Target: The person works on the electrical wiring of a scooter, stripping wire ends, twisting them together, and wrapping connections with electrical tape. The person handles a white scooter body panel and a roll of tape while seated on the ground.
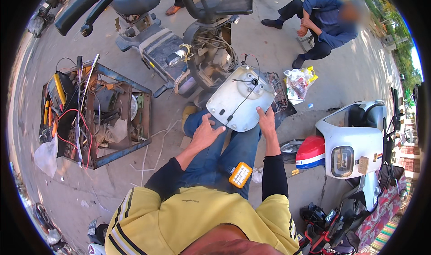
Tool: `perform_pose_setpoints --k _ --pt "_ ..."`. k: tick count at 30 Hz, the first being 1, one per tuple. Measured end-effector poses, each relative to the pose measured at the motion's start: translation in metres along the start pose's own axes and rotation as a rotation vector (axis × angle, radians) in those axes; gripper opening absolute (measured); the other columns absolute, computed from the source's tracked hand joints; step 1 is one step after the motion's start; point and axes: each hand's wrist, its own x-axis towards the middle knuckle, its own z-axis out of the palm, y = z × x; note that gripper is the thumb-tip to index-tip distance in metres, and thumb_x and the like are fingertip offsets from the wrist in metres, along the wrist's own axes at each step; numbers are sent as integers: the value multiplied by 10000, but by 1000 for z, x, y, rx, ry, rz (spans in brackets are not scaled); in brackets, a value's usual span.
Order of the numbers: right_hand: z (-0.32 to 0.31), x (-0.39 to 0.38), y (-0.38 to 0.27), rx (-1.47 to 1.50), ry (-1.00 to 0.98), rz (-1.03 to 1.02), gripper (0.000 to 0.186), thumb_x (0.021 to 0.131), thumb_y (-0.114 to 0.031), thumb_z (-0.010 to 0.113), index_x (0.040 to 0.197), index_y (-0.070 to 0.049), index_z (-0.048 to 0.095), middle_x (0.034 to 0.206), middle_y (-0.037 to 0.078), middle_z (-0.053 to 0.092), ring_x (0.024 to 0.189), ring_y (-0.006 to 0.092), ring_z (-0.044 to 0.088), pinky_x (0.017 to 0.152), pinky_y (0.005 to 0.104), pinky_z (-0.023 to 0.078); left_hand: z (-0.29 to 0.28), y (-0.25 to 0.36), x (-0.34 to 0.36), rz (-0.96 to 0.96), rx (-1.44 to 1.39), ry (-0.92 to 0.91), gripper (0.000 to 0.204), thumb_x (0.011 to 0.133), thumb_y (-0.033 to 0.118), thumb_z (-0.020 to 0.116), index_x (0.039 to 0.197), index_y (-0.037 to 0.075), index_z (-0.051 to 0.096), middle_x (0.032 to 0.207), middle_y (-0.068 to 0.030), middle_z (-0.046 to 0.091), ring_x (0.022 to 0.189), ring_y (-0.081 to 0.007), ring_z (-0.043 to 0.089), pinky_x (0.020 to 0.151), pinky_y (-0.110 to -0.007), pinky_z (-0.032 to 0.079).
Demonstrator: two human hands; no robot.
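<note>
Here's the white panel (224, 101), tilted over the person's lap! The right hand's (268, 122) fingers grasp its right edge; the left hand's (205, 134) touch the near-left edge, though I can't tell whether they grip. An orange lamp (240, 174) sits nearer; left, a metal frame (117, 159) holds tools and parts.
</note>
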Motion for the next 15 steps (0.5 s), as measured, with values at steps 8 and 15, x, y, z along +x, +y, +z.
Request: perform_pose_setpoints --k 8,15 --pt "-4 -7 -21 -294 190 -83 396 962 -142 558 1274 91 629 1120 325 727 1066 466 709 947 495 514 5 1 -14 187 435 -89 600 946 385 757 1383 16 576 1451 -179 584 1232 -383 648 1022 -481 512" --pt "-21 -10 -20 -353 196 -72 383 944 -152 553 1239 72 653 1073 318 733 1013 475 713 910 499 522 30 -11 -10 384 509 -161 431 961 305 733 1277 20 666 1223 -196 708 1156 -398 674 965 -489 533"
